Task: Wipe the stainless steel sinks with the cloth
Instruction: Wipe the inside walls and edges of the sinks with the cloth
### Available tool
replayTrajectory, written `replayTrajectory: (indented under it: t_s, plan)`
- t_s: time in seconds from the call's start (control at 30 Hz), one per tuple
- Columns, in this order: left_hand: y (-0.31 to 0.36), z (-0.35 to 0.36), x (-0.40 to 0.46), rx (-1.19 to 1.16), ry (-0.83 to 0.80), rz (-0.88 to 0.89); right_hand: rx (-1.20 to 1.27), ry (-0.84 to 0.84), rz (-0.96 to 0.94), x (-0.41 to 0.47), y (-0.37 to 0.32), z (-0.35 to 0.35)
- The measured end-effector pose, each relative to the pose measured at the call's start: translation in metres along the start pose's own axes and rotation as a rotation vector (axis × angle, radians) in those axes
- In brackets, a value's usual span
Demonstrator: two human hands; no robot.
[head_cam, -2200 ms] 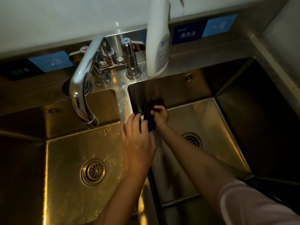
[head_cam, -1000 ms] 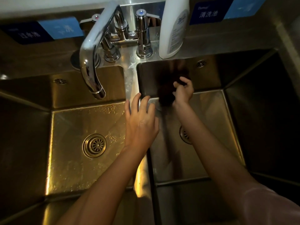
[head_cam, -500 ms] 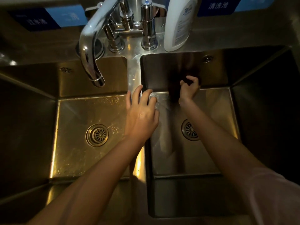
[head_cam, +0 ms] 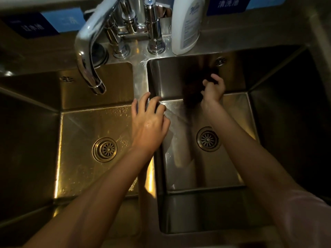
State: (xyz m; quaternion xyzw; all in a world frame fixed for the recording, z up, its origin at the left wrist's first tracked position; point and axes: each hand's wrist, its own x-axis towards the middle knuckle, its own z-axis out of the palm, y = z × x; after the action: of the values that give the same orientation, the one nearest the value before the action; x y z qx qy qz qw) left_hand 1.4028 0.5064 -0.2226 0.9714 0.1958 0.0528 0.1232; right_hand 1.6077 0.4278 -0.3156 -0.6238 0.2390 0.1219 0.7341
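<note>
While the right hand presses a dark cloth against the back wall of the right sink, fingers clamped round it, the left hand sits open on the divider between the sinks. Cloth's edges are hard to make out, probably bunched up.

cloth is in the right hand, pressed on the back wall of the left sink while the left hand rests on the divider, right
Not quite. The head view shows the right hand pressing the dark cloth on the back wall of the right sink, not the left. The left hand does rest on the divider.
</note>
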Motion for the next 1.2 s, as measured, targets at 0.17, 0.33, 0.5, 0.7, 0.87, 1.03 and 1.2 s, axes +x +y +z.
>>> replayTrajectory:
  t_s: [0.17, 0.33, 0.5, 0.7, 0.87, 1.03, 1.2]
  plan:
    - [0.001, -0.001, -0.001, -0.014, -0.003, 0.003, 0.127, -0.101, -0.103, -0.032, -0.064, 0.001]
    - [0.000, 0.000, -0.001, -0.002, -0.004, 0.013, 0.092, -0.089, -0.154, -0.028, -0.057, 0.002]
    - [-0.001, 0.001, -0.001, 0.007, 0.017, 0.010, -0.056, 0.018, -0.092, 0.011, 0.003, -0.004]
    - [-0.003, 0.006, 0.000, 0.035, 0.040, 0.023, -0.205, 0.162, 0.016, 0.064, 0.050, -0.025]
    - [-0.002, 0.005, 0.000, 0.057, 0.018, 0.026, -0.159, 0.162, -0.013, 0.056, 0.037, -0.027]
    - [-0.001, 0.003, 0.001, 0.041, -0.009, 0.014, -0.073, 0.052, -0.152, 0.019, -0.019, -0.029]
    - [0.000, 0.000, 0.000, 0.017, -0.031, 0.008, -0.046, -0.038, -0.268, -0.010, -0.077, -0.025]
